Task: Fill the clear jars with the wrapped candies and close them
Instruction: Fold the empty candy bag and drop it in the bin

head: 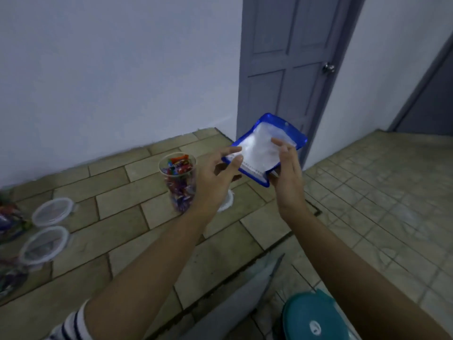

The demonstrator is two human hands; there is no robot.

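Head view | right hand (288, 173) pinches blue-edged pouch (259, 153) | left hand (215, 177) fingers apart at its corner, grip blurred | candy jar (177, 173) half hidden

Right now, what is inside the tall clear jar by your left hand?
Colourful wrapped candies fill the clear jar nearly to its open rim. The left hand covers the jar's right side, hiding that part.
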